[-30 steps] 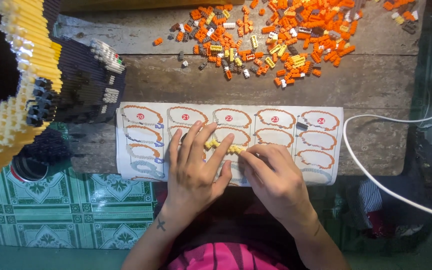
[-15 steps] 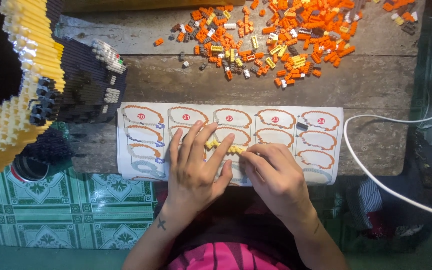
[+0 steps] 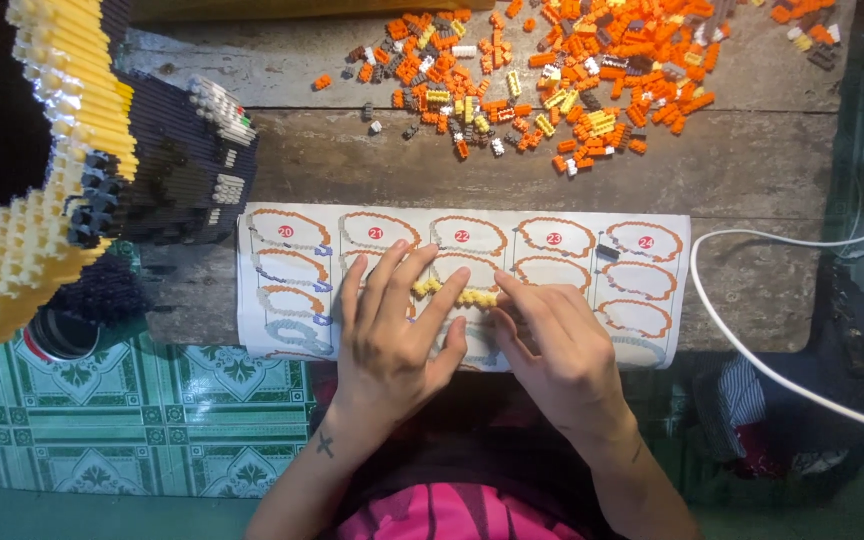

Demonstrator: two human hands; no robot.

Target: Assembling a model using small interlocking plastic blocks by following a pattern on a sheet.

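— On the instruction sheet (image 3: 562, 232), near the table's front edge, your two hands meet over a short row of pale yellow bricks (image 3: 455, 294); can you see how you hold it?

— Only partly; your left hand (image 3: 389, 335) lies flat, fingers spread and nearly straight, the fingertips resting on the left end of the row; it presses more than it grips. Your right hand (image 3: 552, 345) is more bent, its fingertips touch the right end; whether they pinch a brick I cannot tell, because the fingers cover that part.

— And the sheet itself?

— Your hands hide its middle; the lower edge hangs over the wooden table (image 3: 752, 170) toward your lap. The diagrams under your palms cannot be made out.

— What else is cut off?

— The big yellow and black brick model (image 3: 72, 170) at the left runs out of the frame; the pile of orange bricks (image 3: 592, 70) is cut by the top edge; the white cable (image 3: 742, 350) leaves at the right.
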